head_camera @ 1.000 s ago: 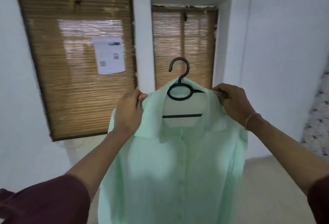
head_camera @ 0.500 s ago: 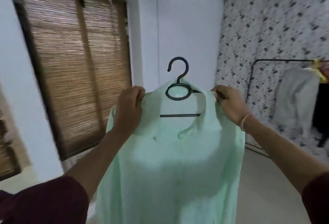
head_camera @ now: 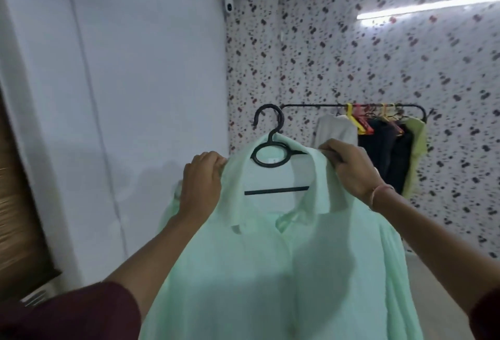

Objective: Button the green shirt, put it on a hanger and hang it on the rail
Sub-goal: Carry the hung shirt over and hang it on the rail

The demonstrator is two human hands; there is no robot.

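Observation:
The pale green shirt [head_camera: 270,272] hangs buttoned on a black plastic hanger [head_camera: 270,154], held up in front of me. My left hand [head_camera: 201,181] grips the shirt's left shoulder over the hanger arm. My right hand [head_camera: 351,169] grips the right shoulder beside the collar. The hanger's hook sticks up free above the collar. Behind, against the spotted wall, stands the black clothes rail [head_camera: 311,107], its left stretch bare.
On the rail's right part hang a white garment [head_camera: 334,130], dark clothes [head_camera: 389,150] and a yellow-green one [head_camera: 418,147] on coloured hangers. A plain white wall [head_camera: 135,96] runs along the left, with a bamboo blind [head_camera: 16,204] at the far left edge.
My view has swung right, from the blinds to the spotted wall and the clothes rail. Both hands keep the same hold on the shirt's shoulders.

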